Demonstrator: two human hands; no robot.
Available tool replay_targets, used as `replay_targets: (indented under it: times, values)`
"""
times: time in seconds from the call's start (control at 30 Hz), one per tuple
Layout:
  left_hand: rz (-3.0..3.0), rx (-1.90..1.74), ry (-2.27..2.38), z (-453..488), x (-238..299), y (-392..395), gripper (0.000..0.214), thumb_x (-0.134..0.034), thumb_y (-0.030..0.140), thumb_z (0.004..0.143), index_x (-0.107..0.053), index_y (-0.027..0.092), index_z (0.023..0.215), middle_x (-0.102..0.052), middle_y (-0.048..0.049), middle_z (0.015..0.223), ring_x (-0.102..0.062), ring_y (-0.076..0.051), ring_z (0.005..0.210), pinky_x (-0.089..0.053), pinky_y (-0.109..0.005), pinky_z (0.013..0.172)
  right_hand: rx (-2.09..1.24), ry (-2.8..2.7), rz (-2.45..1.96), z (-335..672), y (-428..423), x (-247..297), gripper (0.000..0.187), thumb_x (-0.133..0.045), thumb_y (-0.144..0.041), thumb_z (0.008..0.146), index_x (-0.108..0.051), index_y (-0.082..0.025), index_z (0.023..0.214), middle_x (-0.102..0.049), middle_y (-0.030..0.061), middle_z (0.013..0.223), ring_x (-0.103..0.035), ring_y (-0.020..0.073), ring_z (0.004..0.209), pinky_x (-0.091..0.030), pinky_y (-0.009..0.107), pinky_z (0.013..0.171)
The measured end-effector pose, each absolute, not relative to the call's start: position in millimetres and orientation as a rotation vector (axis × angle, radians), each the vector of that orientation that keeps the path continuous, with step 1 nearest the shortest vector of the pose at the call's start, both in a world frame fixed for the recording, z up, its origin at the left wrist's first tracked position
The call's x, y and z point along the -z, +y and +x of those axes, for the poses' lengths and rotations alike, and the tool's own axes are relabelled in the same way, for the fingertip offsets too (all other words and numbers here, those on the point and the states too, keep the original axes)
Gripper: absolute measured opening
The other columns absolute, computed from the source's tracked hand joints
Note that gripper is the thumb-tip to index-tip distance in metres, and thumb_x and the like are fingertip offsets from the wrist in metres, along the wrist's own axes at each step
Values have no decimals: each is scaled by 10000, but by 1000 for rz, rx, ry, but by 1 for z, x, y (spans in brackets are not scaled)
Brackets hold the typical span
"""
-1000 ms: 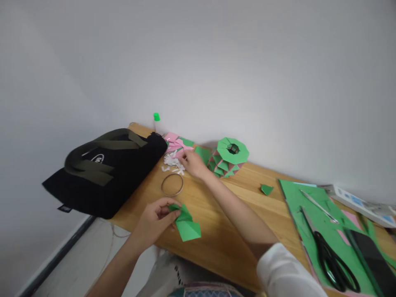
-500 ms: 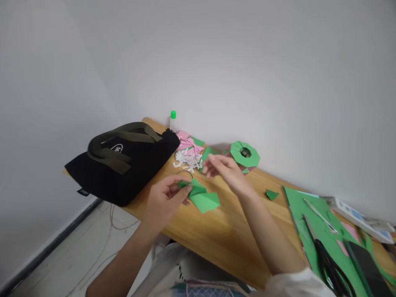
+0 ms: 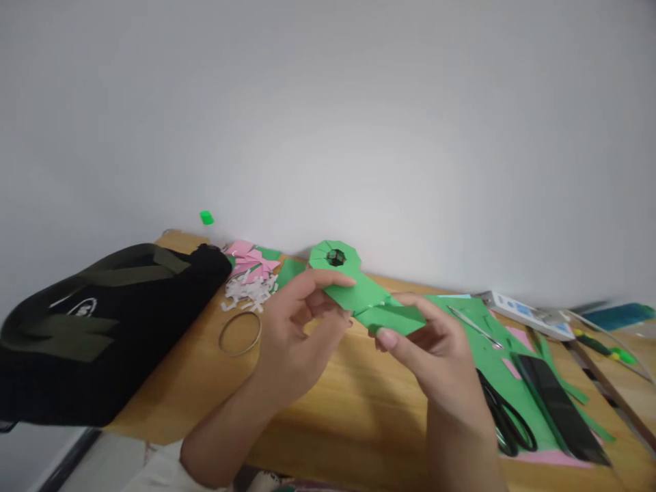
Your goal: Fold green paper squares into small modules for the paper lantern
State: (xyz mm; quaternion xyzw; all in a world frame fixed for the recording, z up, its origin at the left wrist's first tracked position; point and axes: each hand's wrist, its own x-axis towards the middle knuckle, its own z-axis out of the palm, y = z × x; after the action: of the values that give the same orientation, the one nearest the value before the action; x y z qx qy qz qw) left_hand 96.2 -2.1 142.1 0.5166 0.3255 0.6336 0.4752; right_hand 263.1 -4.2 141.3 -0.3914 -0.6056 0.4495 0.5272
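A folded piece of green paper [image 3: 376,307] is held up over the table between both hands. My left hand [image 3: 302,335] pinches its left end between thumb and fingers. My right hand [image 3: 435,342] grips the right end, thumb in front and fingers behind. Behind the paper, by the wall, stands a ring-shaped green paper piece [image 3: 318,256] with a hole in its middle. On the wood to the left of my left hand lies a thin round bangle [image 3: 221,339].
White paper scraps [image 3: 251,290] and pink paper pieces [image 3: 246,254] lie beside the black bag [image 3: 154,328]. To the right are green sheets [image 3: 492,342], black-handled scissors [image 3: 507,417], tweezers [image 3: 476,326], a dark phone [image 3: 558,403] and a white power strip [image 3: 527,314].
My right hand has come over to the green paper and now holds its right end. Both hands have lifted the paper higher. The view has turned to the right.
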Motion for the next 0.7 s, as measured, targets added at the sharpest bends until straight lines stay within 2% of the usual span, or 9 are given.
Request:
replay_targets:
  times: [0.1, 0.17, 0.27, 0.37, 0.6, 0.7]
  values:
    - [1238, -1430, 640, 107, -142, 9, 151, -623, 245, 810, -690, 193, 936, -669, -10, 782, -643, -134, 706, -537, -215, 622, -1029, -1470, -1004, 279, -2, -143, 123, -707, -195, 799, -708, -306, 854, -640, -61, 638, -535, 67, 557, -426, 157, 502]
    - [1236, -1409, 659, 113, -142, 16, 155, -630, 324, 827, -693, 184, 848, -652, -7, 760, -612, -114, 660, -520, -199, 585, -1026, -1463, -1014, 286, 0, -142, 127, -702, -183, 800, -702, -302, 844, -637, -68, 625, -533, 68, 557, -423, 156, 502]
    - [1262, -1406, 790, 123, -143, 23, 100, -684, 250, 803, -641, 185, 740, -620, 35, 670, -572, -70, 584, -478, -150, 530, -1022, -1449, -1040, 293, 2, -139, 117, -694, -167, 797, -691, -282, 811, -631, -71, 611, -526, 67, 546, -420, 160, 500]
    - [1272, -1357, 877, 131, -141, 27, 125, -715, 156, 758, -596, 193, 749, -627, 57, 641, -586, -67, 543, -484, -151, 499, -1008, -1456, -1074, 296, 5, -138, 104, -688, -174, 804, -684, -276, 824, -637, -72, 629, -529, 68, 538, -422, 169, 502]
    - [1358, -1317, 991, 132, -136, 28, 130, -724, 176, 753, -609, 201, 809, -670, 37, 697, -633, -93, 558, -520, -175, 502, -919, -1418, -1103, 294, 10, -131, 30, -690, -260, 819, -705, -268, 794, -680, -35, 717, -597, 120, 611, -466, 225, 535]
    - [1458, -1343, 1076, 131, -135, 27, 114, -726, 186, 758, -624, 208, 805, -676, 26, 744, -657, -100, 612, -531, -161, 518, -891, -1330, -1158, 293, 11, -126, 159, -700, -295, 809, -667, -234, 666, -608, -29, 621, -527, 122, 560, -415, 237, 490]
